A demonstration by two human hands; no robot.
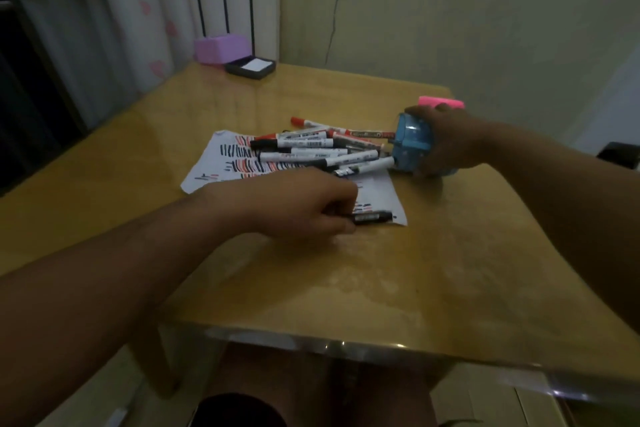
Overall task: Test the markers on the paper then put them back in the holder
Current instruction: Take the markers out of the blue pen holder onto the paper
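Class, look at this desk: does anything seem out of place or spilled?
Yes. The blue holder lies tipped on its side under the right hand, its markers spilled in a heap across the paper, not standing inside.

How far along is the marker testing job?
Done: the paper carries many red and black strokes. In hand: the left hand grips a black marker; the right hand holds the blue holder tipped sideways. Left: the pile of markers on the paper must go back in.
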